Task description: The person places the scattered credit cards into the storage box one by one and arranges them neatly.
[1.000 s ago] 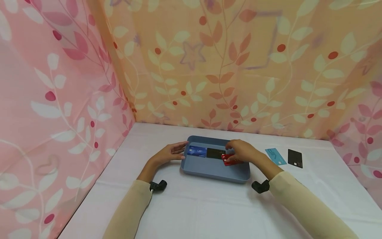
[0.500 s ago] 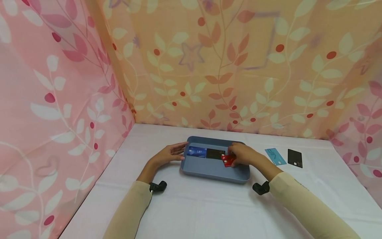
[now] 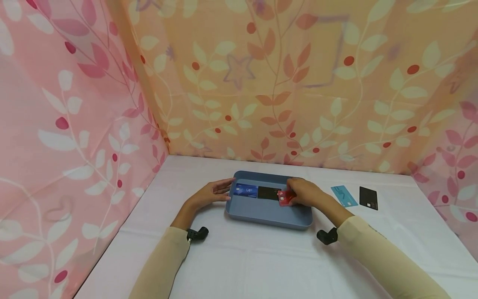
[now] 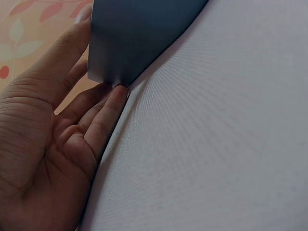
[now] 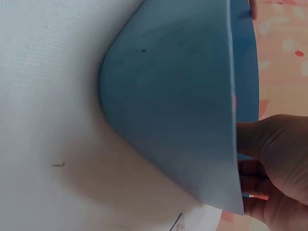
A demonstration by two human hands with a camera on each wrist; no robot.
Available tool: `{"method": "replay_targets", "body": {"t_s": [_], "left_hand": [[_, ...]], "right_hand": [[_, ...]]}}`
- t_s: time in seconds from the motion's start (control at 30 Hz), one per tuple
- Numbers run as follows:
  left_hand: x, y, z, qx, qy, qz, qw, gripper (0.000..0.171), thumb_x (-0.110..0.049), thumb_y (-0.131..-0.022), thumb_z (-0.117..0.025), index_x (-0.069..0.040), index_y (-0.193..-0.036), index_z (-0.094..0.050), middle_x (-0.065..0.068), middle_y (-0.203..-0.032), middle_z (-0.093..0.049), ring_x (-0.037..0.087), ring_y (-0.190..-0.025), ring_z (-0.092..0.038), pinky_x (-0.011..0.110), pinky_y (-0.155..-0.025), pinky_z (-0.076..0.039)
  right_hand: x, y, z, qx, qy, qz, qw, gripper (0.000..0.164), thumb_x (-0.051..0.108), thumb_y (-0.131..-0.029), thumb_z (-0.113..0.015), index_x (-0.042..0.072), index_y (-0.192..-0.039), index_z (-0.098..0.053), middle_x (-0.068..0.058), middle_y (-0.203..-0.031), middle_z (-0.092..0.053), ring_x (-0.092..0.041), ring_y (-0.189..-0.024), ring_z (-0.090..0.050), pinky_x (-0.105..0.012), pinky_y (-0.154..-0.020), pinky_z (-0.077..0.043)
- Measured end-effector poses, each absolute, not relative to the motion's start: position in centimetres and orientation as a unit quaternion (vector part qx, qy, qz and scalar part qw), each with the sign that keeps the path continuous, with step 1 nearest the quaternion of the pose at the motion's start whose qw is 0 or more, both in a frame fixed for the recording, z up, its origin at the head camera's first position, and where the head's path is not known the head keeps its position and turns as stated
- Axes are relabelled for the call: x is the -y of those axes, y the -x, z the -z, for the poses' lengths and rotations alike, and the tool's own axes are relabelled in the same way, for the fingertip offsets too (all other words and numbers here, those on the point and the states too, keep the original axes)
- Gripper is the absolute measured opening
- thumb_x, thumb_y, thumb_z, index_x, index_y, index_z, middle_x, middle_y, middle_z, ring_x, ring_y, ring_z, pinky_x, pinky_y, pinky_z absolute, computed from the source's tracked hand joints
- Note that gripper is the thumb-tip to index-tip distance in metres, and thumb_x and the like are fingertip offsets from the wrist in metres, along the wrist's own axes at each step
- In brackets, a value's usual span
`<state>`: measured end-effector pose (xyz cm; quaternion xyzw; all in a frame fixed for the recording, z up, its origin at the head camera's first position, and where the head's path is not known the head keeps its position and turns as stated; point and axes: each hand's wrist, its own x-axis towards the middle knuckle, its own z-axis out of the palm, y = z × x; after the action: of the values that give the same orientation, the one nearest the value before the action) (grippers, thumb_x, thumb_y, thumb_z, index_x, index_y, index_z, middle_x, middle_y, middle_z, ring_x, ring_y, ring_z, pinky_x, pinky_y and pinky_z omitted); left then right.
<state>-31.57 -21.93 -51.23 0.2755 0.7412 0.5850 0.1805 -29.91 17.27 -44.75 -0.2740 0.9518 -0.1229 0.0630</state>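
Note:
A blue-grey tray [image 3: 269, 219] stands on the white-covered table. Inside, a blue bank card [image 3: 246, 190] and a black bank card [image 3: 268, 193] lie side by side along its back half. With its fingers reaching down into the right end, my right hand [image 3: 305, 192] holds a red bank card [image 3: 285, 198], which overlaps the black card's right edge in the head view. My left hand [image 3: 209, 193] touches the tray's left end with extended fingers. In the left wrist view, its fingertips [image 4: 118, 94] meet the tray's outer wall. The tray wall hides the right fingertips in the right wrist view.
Right of the tray, a light blue card [image 3: 344, 196] and another black card [image 3: 368, 198] lie on the table [image 3: 254, 265]. Patterned cloth walls [image 3: 224, 83] stand behind and at both sides.
The right hand has drawn its fingers together at the red card's right side. The card has turned a little, now lying nearly in line with the others. The left hand stays put.

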Motion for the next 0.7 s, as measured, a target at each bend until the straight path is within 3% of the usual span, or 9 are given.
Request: {"method": "replay_targets", "body": {"t_s": [0.7], "left_hand": [[21.97, 31.75, 51.43, -0.744, -0.267, -0.584, 0.184, 0.074, -0.008, -0.093, -0.075, -0.020, -0.157, -0.040, 0.001, -0.162, -0.038, 0.021, -0.147, -0.038, 0.036, -0.117, -0.036]], "right_hand": [[-16.89, 30.25, 44.76, -0.958, 0.267, 0.090, 0.048, 0.040, 0.026, -0.080, -0.088, 0.003, -0.104, -0.064, -0.008, -0.088, -0.062, -0.021, -0.078, -0.056, -0.035, -0.071, -0.056]]}}
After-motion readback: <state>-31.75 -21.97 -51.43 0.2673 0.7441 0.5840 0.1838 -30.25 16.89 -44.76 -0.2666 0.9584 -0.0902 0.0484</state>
